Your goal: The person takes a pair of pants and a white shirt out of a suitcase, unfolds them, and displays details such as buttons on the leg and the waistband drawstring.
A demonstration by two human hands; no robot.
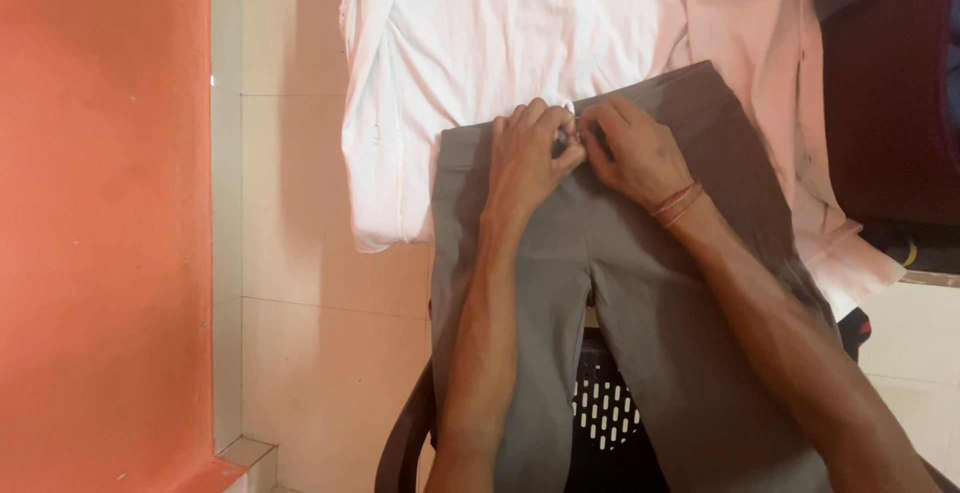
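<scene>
Right at the left stands an orange wall (100, 223), then pale tiles (300, 253). Next, a white shirt (480, 43) lies spread at twelve o'clock, with grey trousers (620, 283) overlapping its lower edge and draped down over a dark plastic chair (600, 413). The left hand (528, 158) and right hand (632, 153) meet at the waistband, fingers pinched closed on its fastening.

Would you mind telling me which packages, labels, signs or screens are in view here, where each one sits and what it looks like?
None show. Only clothing is in view: grey trousers held at the waistband by the left hand and right hand, laid over a white shirt and a plastic chair.
</scene>
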